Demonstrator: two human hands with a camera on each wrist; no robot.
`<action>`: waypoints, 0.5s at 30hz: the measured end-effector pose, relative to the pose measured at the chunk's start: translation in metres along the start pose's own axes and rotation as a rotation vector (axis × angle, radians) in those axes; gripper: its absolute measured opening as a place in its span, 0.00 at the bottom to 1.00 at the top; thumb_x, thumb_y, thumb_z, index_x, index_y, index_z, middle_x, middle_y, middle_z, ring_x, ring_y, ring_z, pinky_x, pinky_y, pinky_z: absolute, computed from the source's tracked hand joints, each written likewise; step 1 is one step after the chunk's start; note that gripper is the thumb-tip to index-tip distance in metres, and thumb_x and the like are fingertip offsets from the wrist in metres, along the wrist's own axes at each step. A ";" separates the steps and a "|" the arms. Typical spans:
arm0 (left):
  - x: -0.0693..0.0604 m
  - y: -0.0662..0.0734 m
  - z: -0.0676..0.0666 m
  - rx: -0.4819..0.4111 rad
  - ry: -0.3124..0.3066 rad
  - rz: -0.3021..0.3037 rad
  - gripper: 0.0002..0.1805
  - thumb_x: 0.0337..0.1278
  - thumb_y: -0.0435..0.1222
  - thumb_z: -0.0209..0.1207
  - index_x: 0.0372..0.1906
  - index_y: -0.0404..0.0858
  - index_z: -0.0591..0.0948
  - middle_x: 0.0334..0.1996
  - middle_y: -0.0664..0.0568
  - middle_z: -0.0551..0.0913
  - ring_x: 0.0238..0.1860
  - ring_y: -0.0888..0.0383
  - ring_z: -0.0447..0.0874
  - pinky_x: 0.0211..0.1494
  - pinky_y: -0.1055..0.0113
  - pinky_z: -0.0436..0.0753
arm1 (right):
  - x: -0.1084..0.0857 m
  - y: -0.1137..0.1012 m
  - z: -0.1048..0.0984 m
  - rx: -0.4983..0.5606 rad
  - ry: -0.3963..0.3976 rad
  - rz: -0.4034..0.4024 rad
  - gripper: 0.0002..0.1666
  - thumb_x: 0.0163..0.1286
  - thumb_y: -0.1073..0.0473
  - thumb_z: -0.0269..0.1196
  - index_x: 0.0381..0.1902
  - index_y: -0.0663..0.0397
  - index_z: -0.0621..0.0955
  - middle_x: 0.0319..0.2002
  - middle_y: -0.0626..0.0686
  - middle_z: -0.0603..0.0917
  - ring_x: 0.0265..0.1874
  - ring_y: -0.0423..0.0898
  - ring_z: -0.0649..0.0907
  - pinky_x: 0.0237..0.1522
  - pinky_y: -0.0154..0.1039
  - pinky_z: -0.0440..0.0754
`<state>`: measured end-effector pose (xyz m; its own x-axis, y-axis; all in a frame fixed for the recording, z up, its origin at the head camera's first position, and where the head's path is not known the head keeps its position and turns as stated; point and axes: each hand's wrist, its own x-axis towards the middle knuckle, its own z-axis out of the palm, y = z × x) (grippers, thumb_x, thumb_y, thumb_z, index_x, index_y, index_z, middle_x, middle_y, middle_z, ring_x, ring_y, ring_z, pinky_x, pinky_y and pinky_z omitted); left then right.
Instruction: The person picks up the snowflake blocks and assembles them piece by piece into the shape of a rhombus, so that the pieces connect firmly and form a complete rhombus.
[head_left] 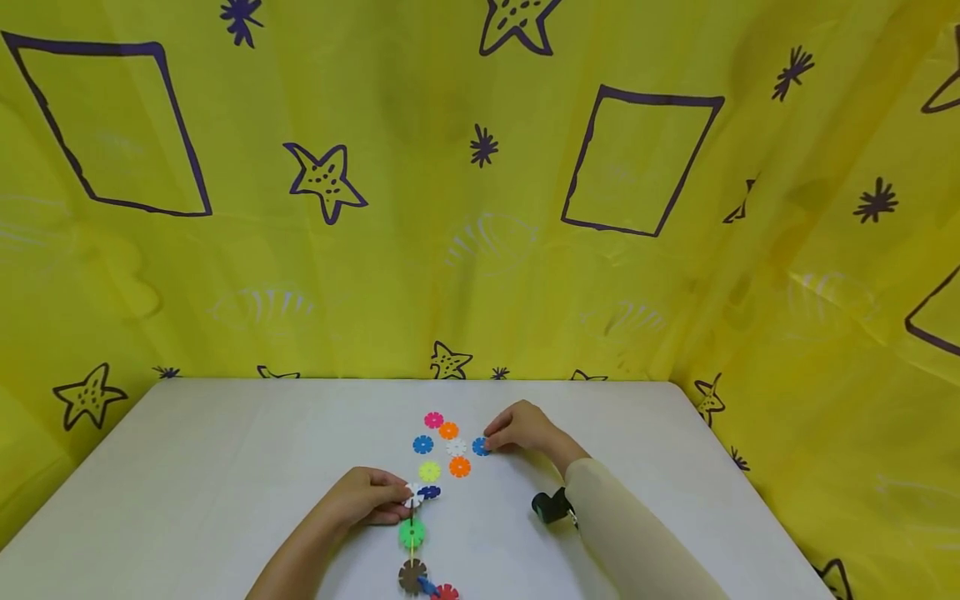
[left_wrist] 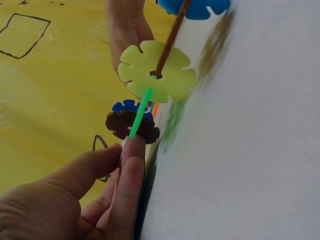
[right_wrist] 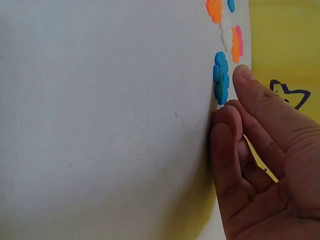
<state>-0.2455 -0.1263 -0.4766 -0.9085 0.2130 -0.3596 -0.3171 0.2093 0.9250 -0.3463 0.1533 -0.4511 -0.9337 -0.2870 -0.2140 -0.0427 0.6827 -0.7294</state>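
A chain of notched discs (head_left: 412, 534) runs over the near half of the desk (head_left: 225, 467), its far end in the left hand (head_left: 367, 495). The left grip is narrow, thumb and fingers pinching the white disc (head_left: 412, 497) at that end. Its long axis points from there straight back toward the person, through the green disc (head_left: 406, 534) and brown disc (head_left: 406, 573), with neighbouring pieces turned edge-on between them. Past the brown disc the line bends right — to a red disc (head_left: 447, 592) cut by the lower border of the head view. A dark blue disc (head_left: 431, 492) juts rightward from the white one.

The right hand (head_left: 523, 427) touches a blue disc (head_left: 480, 447) lying flat at the right of the loose pieces; that grip is loosely parted, thumb apart from the disc in the right wrist view.

Between this disc and the chain lie a yellow disc (head_left: 430, 472) and an orange disc (head_left: 460, 467); a loose white disc (head_left: 456, 447) sits just beside the blue one. Farther off is a magenta disc (head_left: 434, 420) — and behind the desk hangs a yellow cloth (head_left: 390, 275).
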 end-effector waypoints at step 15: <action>0.002 -0.001 0.000 -0.007 0.000 -0.004 0.14 0.60 0.33 0.64 0.46 0.25 0.81 0.29 0.45 0.88 0.29 0.58 0.88 0.35 0.68 0.87 | -0.001 -0.002 0.010 -0.063 0.066 -0.043 0.13 0.48 0.58 0.80 0.29 0.54 0.87 0.25 0.47 0.83 0.27 0.43 0.77 0.31 0.32 0.77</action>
<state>-0.2469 -0.1265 -0.4787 -0.9073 0.2121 -0.3631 -0.3224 0.2036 0.9245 -0.3416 0.1457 -0.4557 -0.9520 -0.2731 -0.1384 -0.1035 0.7125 -0.6940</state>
